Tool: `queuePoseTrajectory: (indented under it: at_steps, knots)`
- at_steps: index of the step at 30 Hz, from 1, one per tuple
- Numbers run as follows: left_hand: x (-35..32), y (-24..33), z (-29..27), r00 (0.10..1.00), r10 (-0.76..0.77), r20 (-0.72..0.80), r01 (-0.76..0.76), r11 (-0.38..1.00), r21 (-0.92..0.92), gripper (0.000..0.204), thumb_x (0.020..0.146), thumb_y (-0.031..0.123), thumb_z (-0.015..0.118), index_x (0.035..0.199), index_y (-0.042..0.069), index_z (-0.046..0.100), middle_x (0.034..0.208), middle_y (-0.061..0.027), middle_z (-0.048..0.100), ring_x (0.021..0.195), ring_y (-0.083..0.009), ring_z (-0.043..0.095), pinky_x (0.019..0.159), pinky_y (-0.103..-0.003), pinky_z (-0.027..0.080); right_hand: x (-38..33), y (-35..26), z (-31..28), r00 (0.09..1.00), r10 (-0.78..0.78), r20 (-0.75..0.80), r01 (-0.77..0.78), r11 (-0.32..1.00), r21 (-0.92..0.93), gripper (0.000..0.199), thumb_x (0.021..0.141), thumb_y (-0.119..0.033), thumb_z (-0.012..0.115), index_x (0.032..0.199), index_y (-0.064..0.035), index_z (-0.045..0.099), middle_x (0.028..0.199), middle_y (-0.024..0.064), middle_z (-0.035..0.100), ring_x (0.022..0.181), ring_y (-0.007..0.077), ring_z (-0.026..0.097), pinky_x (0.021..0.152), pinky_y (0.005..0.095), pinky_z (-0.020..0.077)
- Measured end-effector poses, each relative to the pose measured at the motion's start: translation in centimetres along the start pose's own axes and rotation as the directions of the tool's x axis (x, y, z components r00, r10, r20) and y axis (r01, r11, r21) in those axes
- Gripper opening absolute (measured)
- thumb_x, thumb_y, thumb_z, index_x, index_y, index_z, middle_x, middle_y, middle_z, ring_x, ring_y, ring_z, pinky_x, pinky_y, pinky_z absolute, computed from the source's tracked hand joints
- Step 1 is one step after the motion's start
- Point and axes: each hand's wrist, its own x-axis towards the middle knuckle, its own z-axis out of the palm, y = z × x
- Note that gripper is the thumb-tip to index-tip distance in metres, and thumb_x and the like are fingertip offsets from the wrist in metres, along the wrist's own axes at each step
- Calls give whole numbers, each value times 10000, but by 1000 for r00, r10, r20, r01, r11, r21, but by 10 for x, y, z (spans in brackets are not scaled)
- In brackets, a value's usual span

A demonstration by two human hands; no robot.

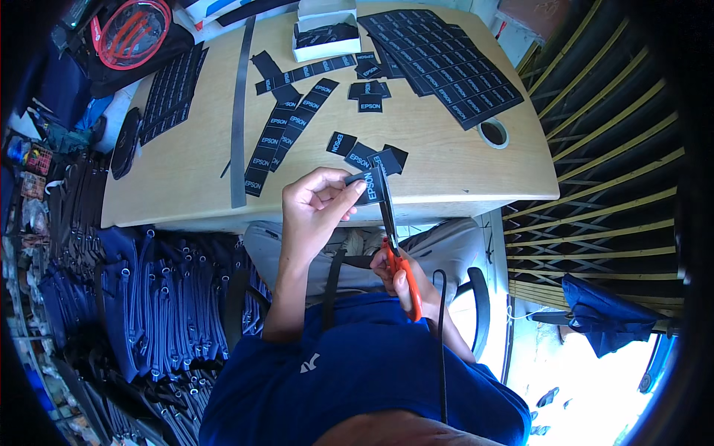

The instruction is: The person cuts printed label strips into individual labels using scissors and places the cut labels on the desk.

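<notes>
The right hand [398, 271] grips orange-handled scissors [394, 245], blades up against a black printed label [370, 186]. The left hand [316, 204] pinches that label between thumb and fingers, just over the near edge of the wooden desk [446, 167]. Beyond lie cut labels [364, 154], label strips [286, 134] and an uncut label sheet [446, 59].
</notes>
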Motion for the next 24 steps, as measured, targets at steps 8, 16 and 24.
queuePoseTrajectory:
  at_steps: [8, 16, 24]
  knots:
    - [0, 0, 3, 1000, -24, 10, 24, 1000, -7, 108, 791, 27, 691, 850, -25, 617, 722, -63, 643, 535, -45, 560, 468, -155, 436, 2, 2, -3, 999, -32, 14, 32, 999, 32, 703, 840, -681, 372, 911, 11, 475, 687, 31, 420, 607, 112, 407, 555, 263, 350]
    - [2, 0, 3, 1000, -27, 1, 27, 1000, -5, 108, 784, 28, 699, 837, -22, 620, 724, -65, 645, 543, -48, 564, 469, -155, 432, 2, -5, 0, 999, 41, 9, -41, 995, 86, 586, 913, -564, 355, 784, -6, 478, 576, 14, 438, 489, 90, 434, 453, 240, 357]
    - [5, 4, 1, 1000, 19, 22, -19, 1000, 21, 103, 794, 29, 690, 844, -31, 623, 722, -65, 648, 558, -52, 572, 482, -161, 446, 0, -15, -1, 997, 72, -4, -71, 997, 33, 521, 954, -470, 344, 668, -43, 432, 475, 2, 420, 356, 94, 458, 338, 225, 350]
